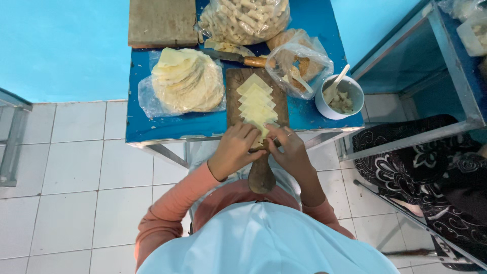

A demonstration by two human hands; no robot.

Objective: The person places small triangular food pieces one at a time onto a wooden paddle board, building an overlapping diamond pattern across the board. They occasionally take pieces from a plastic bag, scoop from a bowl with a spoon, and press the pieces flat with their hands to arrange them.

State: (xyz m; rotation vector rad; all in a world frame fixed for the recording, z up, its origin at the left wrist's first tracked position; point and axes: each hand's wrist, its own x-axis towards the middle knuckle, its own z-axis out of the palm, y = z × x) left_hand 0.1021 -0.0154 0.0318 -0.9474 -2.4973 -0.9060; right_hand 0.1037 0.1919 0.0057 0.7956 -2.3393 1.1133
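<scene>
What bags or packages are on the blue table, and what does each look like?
Clear bag: table's far edge, bulging with pale stick-shaped pieces.
Second clear bag: right of the wooden board, crumpled, brownish contents.
Plastic sheet: left, under a round stack of pale wrappers.
No labels, signs or screens visible.

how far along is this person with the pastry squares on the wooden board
Done so far: a row of pale pastry squares lies overlapped along the wooden board. In hand: the left hand and right hand meet over the nearest square at the board's near end; what the fingers do there is hidden. Left: a big stack of round sheets sits beside the board, and a white bowl holds filling.
</scene>
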